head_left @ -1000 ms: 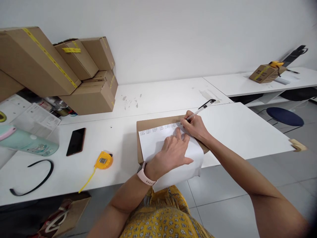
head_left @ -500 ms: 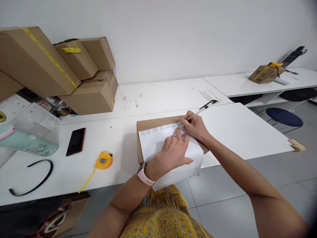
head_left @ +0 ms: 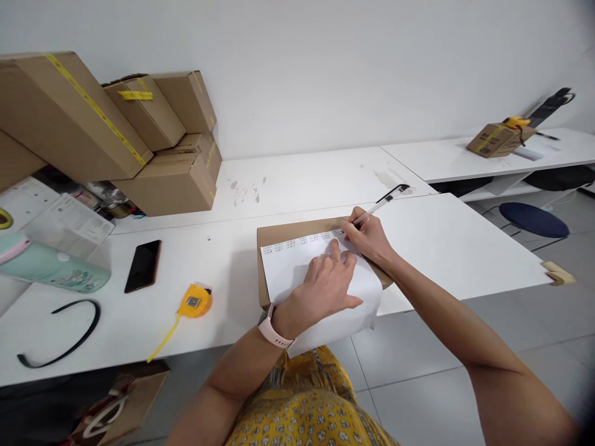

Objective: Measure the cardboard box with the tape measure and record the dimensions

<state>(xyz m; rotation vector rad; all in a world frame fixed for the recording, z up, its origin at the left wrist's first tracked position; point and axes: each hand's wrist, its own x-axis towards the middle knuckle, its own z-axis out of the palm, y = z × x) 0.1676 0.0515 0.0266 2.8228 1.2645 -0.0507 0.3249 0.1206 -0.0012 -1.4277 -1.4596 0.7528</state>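
A white sheet of paper (head_left: 288,272) with small rows of handwriting along its top lies over a cardboard box (head_left: 297,229) at the table's front edge. The sheet's lower end hangs past that edge. My left hand (head_left: 328,279), with a pink-strapped watch (head_left: 274,328) on the wrist, lies spread on the paper, index finger stretched toward the writing. My right hand (head_left: 367,235) grips a clear-barrelled pen (head_left: 372,210) near the upper right corner of the sheet. The tip sits at the end of the written rows, partly hidden by the fingers.
On the left are a yellow tape measure (head_left: 195,301) with its blade out, a phone (head_left: 143,266), a black curved band (head_left: 90,328) and a mint bottle (head_left: 69,266). Cardboard boxes (head_left: 171,179) are stacked behind. A blue stool (head_left: 534,220) stands at right.
The pen and my right hand have shifted very slightly to the right along the written row. My left hand stays in place on the paper.
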